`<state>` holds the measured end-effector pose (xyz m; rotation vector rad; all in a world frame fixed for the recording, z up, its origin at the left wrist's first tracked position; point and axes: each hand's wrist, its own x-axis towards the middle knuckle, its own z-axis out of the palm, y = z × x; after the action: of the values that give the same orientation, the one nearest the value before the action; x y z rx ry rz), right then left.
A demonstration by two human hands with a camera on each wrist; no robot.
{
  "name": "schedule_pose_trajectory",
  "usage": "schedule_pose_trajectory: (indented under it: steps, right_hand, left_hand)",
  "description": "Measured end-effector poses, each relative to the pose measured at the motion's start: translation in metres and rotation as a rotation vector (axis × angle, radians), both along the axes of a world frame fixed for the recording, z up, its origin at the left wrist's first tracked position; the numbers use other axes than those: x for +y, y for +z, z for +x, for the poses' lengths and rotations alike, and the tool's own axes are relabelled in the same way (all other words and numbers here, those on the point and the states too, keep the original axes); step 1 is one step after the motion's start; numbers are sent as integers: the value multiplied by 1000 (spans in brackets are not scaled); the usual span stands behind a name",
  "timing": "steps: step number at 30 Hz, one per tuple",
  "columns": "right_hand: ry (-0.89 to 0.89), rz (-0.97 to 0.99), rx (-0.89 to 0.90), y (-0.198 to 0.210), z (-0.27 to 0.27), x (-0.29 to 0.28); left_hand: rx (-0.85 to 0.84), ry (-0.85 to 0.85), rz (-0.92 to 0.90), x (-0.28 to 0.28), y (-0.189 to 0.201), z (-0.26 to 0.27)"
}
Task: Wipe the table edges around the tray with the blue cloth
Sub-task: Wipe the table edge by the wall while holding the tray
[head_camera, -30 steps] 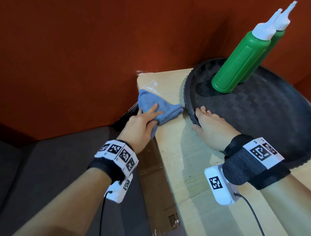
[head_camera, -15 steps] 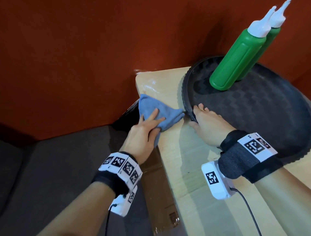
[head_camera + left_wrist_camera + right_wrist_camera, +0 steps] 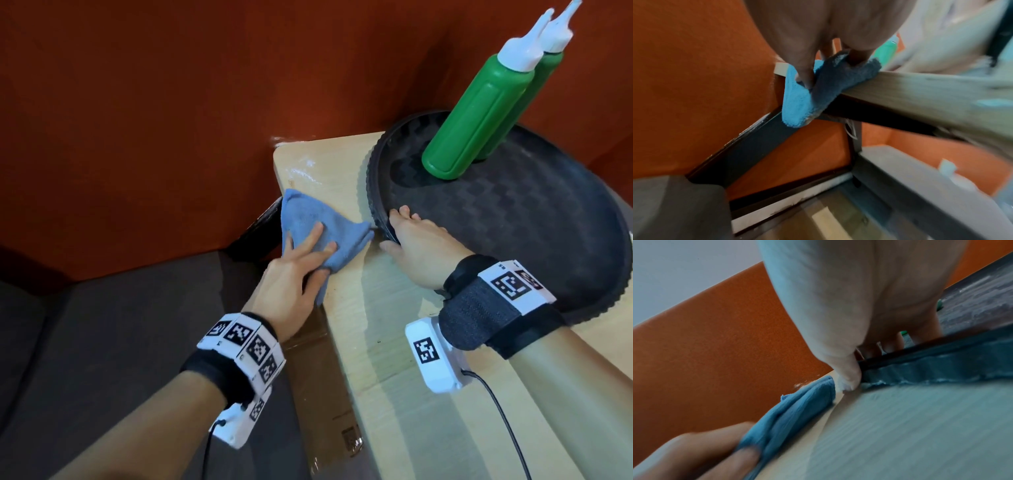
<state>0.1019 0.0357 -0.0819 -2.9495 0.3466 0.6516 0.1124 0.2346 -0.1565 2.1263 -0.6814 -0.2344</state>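
A blue cloth (image 3: 308, 216) lies on the left edge of the pale wooden table (image 3: 376, 325) and drapes over its side (image 3: 797, 105). My left hand (image 3: 301, 263) holds it there, two fingers spread on top and the cloth bunched between thumb and fingers. A round black tray (image 3: 513, 222) sits on the table to the right. My right hand (image 3: 407, 236) grips its near-left rim (image 3: 931, 369), fingers inside and the thumb outside on the table. The cloth's right corner (image 3: 797, 405) nearly touches that rim.
Two green squeeze bottles (image 3: 476, 113) with white nozzles stand at the tray's back. An orange-red wall (image 3: 171, 120) runs close behind and left of the table. A grey seat (image 3: 102, 342) lies below left, and brown cardboard (image 3: 318, 377) leans against the table's side.
My left hand has slid the cloth a little nearer along the table's left edge, and more of it hangs over the side. The right hand stays on the tray rim.
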Motion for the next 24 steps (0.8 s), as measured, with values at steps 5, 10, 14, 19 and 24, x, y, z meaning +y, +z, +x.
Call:
schedule_pose_trajectory:
  steps: [5,10,14,19,24]
  right_hand:
    - [13,13,16,3,-1,-1]
    - [11,13,-10,3,-5,-1]
    - [3,42,-54,0,-14,0]
    - [-14,98,-103,-10,-20,0]
    - [-21,136,-120,-13,-21,-2]
  left_hand:
    - [13,-164,1,20,-3,-19]
    - [20,-19,32,2,2,-2]
    - [29,42,-5,-4,2,-20]
    - [15,55,8,-4,6,-21]
    - [-14,109,-25,-10,7,-34]
